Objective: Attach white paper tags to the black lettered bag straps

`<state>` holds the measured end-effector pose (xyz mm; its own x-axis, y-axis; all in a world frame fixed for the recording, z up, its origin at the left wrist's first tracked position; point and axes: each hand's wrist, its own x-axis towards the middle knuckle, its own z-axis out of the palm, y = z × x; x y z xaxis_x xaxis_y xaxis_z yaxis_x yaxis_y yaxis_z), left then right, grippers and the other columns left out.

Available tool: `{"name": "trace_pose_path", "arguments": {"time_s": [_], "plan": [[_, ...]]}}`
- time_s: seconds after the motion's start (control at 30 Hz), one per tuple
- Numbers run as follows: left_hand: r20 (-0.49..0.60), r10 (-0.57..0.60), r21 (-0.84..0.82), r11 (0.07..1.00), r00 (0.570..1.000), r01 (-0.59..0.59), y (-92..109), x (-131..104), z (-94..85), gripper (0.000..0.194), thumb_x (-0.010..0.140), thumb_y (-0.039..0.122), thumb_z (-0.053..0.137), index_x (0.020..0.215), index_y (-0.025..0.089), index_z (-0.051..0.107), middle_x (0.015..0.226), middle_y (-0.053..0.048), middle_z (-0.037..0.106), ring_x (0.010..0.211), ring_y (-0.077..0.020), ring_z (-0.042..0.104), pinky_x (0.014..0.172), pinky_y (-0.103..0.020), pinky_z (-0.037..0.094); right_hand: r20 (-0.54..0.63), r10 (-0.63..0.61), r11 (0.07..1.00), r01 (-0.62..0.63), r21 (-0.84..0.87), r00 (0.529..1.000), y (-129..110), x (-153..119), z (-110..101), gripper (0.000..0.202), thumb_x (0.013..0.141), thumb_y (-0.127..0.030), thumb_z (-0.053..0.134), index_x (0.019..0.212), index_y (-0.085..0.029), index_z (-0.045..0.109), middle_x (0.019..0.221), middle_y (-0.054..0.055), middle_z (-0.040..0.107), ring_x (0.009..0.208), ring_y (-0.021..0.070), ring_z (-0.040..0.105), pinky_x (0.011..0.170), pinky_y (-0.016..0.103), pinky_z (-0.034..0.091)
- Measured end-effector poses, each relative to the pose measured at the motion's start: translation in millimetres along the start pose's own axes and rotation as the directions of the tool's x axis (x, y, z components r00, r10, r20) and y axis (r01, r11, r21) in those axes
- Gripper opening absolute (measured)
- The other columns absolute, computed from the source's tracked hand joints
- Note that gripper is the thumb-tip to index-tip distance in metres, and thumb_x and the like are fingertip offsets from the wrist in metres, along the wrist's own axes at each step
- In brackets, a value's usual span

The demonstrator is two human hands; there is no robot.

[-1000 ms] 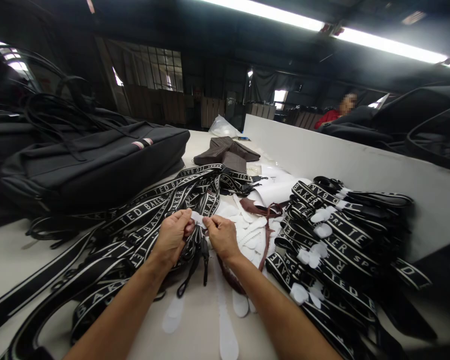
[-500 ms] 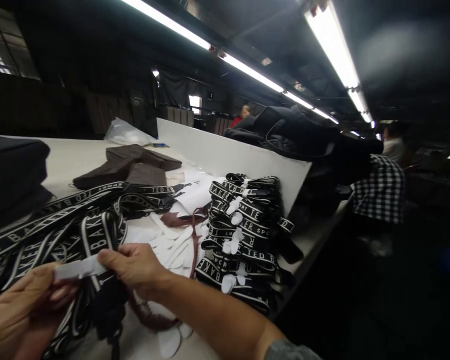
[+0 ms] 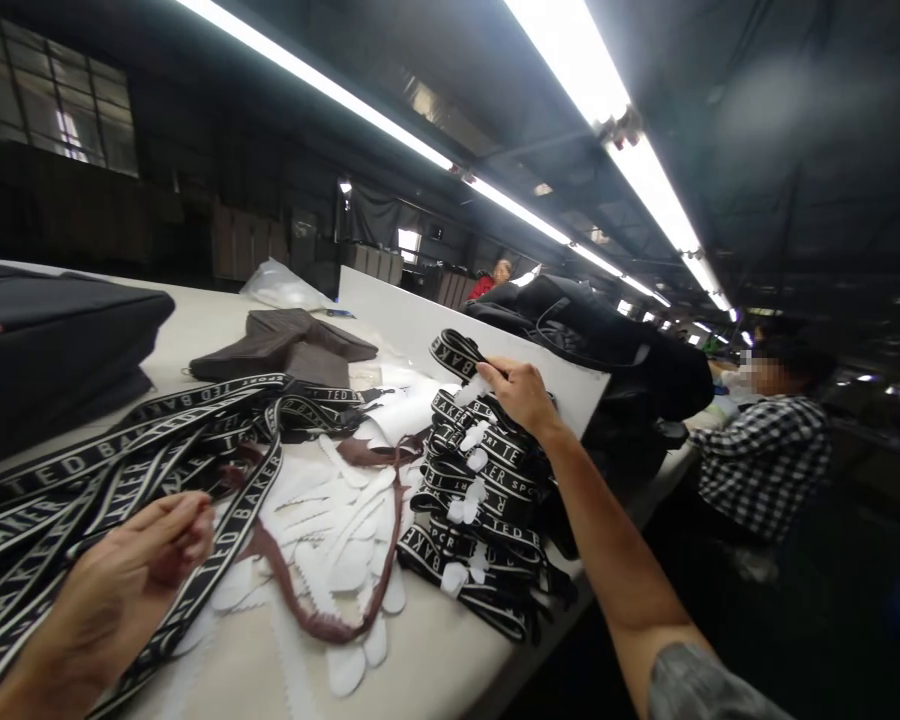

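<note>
Right hand (image 3: pixel 521 392) has left the left hand, where both were pinching a white tab on a strap half a second ago, and now reaches out to the far edge of the bench, arm nearly straight, fingers closed on a folded strap (image 3: pixel 456 352) with a white tab (image 3: pixel 471 390) at the top of the stack of bundled straps (image 3: pixel 480 500). That reads as one wrapped strap going onto the finished stack. Left hand (image 3: pixel 139 570) stays near the front-left of the bench, palm turned inward, fingers loosely curled and resting on the loose logo straps (image 3: pixel 157 440); whether it grips one I cannot tell. Between the hands: scattered white paper tabs (image 3: pixel 345 520) and a brown strap (image 3: pixel 375 480). Beyond: folded brown fabric (image 3: pixel 285 345), white divider board (image 3: pixel 420 320), black bag (image 3: pixel 52 340) at left. A seated person in a checked shirt (image 3: pixel 765 470) works past the bench end.
</note>
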<state>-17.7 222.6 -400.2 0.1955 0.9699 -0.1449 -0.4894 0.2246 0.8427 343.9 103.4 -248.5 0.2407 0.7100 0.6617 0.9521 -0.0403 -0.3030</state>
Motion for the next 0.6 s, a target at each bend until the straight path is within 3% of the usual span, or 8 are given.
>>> {"name": "trace_pose_path", "arguments": {"time_s": [0.07,0.17,0.3,0.4,0.47,0.6], "plan": [[0.013,0.023,-0.036,0.999,1.000,-0.022,5,-13,8.9,0.012,0.063,0.009,0.068,0.072,0.015,0.065,0.064,0.000,0.056,0.054,-0.0076,0.045,0.043,-0.012,0.042,0.134,0.079,0.989,-0.061,-0.138,0.988,30,7,10,0.034,0.097,-0.040,0.046,0.099,-0.020,0.074,0.090,0.004,0.071,0.089,0.0188,0.064,0.080,0.026,0.045],[-0.011,0.020,-0.086,0.996,1.000,-0.021,6,-17,11.1,0.010,0.065,0.008,0.067,0.073,0.013,0.064,0.063,-0.001,0.055,0.053,-0.0072,0.044,0.043,-0.012,0.041,0.185,0.131,0.968,-0.086,-0.234,0.974,61,3,38,0.033,0.089,-0.030,0.059,0.118,-0.016,0.068,0.098,0.009,0.069,0.091,0.0203,0.062,0.080,0.027,0.045],[-0.001,0.087,-0.094,0.992,0.996,-0.087,1,-7,1.2,0.023,0.061,0.019,0.076,0.077,0.012,0.060,0.061,0.001,0.054,0.052,-0.0063,0.044,0.043,-0.012,0.036,0.182,0.095,0.952,-0.036,-0.304,0.979,71,-1,61,0.041,0.086,-0.023,0.061,0.126,-0.017,0.064,0.113,0.016,0.062,0.108,0.0258,0.056,0.092,0.033,0.043],[-0.086,0.131,-0.074,0.988,0.988,-0.137,-1,-1,-6.2,0.033,0.056,0.026,0.078,0.077,0.012,0.058,0.059,0.002,0.052,0.049,-0.0054,0.042,0.043,-0.013,0.032,0.149,0.031,0.951,0.016,-0.309,0.988,50,10,71,0.034,0.085,-0.018,0.060,0.118,-0.016,0.069,0.116,0.017,0.060,0.116,0.0295,0.051,0.102,0.039,0.038],[-0.152,0.147,-0.057,0.986,0.977,-0.157,-1,1,-9.4,0.034,0.055,0.029,0.077,0.077,0.012,0.057,0.058,0.003,0.052,0.047,-0.0048,0.040,0.043,-0.014,0.031,0.150,-0.025,0.971,0.060,-0.232,0.988,20,16,85,0.030,0.090,-0.020,0.053,0.115,-0.016,0.070,0.117,0.015,0.062,0.114,0.0279,0.053,0.103,0.040,0.038],[-0.205,0.147,-0.040,0.987,0.968,-0.159,-3,2,-12.5,0.035,0.055,0.031,0.075,0.079,0.012,0.057,0.060,0.003,0.053,0.047,-0.0048,0.041,0.045,-0.015,0.031,0.331,-0.186,0.981,0.191,0.016,0.925,-63,4,148,0.028,0.095,-0.029,0.048,0.110,-0.021,0.071,0.108,0.006,0.069,0.092,0.0177,0.064,0.087,0.029,0.050]]}}
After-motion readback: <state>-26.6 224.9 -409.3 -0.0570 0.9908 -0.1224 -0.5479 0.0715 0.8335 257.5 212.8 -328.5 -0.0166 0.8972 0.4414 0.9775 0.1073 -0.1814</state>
